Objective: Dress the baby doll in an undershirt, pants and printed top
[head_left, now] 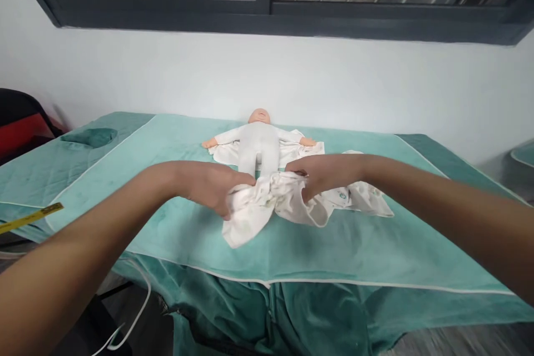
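Observation:
A baby doll point(258, 142) in a white one-piece lies on its back on a teal bed cover point(175, 233), arms spread, head toward the wall. A white cloth point(306, 150) is spread under its body. At its feet lies a bunched white garment point(287, 203). My left hand point(212, 186) is closed on the garment's left side, and my right hand point(323, 172) is closed on its middle, right beside the doll's legs. The doll's feet are hidden behind the gathered fabric.
The bed point(292, 311) stands against a white wall under a dark-framed window point(262, 5). A red and black chair point(20, 122) is at the far left. A yellow tape measure point(31, 217) pokes in at the left edge. A white cord point(133, 317) hangs below the bed's front edge.

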Motion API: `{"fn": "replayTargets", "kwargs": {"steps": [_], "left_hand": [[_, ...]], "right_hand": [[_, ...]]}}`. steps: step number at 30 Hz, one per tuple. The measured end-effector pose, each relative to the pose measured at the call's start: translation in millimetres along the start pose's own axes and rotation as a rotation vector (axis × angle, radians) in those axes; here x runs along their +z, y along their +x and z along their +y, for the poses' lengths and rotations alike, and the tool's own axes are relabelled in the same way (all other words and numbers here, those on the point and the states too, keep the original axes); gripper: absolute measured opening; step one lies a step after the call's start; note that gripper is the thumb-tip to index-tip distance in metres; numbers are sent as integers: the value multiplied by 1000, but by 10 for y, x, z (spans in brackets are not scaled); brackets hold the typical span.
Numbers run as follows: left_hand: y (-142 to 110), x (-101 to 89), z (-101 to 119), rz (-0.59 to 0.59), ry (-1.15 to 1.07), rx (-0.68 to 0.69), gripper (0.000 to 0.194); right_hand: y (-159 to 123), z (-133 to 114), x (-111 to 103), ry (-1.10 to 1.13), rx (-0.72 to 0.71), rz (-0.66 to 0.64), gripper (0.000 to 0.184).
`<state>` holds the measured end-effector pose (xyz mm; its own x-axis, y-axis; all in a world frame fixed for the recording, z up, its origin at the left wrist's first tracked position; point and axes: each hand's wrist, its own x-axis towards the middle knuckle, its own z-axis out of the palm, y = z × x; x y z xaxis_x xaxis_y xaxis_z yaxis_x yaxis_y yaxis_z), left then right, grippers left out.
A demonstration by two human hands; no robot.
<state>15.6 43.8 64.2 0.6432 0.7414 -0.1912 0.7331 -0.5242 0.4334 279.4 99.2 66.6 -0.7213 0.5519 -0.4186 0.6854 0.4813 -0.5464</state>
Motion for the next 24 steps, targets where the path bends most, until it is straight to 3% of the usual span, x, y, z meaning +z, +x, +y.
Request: {"fn": "replayTargets", "kwargs": {"steps": [3,6,10,14,19,21,24], "left_hand": [[-24,-31,57,-117,11,-43,25],[-39,4,116,32,239,-66,11],[-24,28,218,227,528,24,11],[-2,-68,302,508,551,-91,4],[-30,-203,308,776,448,-299,16],[-69,-238,309,769,319,-273,17],[-141,-273,325,533,77,-134,17]], "right_hand": [[-24,-136,-11,-80,-41,-31,34],[-99,-312,-10,-61,-74,-72,38],[-183,-511,-51,-116,-32,-109,41],[-196,-654,-112,-40,-101,-54,38],[-209,-833,-237,66,-178,95,35],[-235,-891,-290,111,-225,176,37],[-264,-927,-337,149,-274,266,44]]}}
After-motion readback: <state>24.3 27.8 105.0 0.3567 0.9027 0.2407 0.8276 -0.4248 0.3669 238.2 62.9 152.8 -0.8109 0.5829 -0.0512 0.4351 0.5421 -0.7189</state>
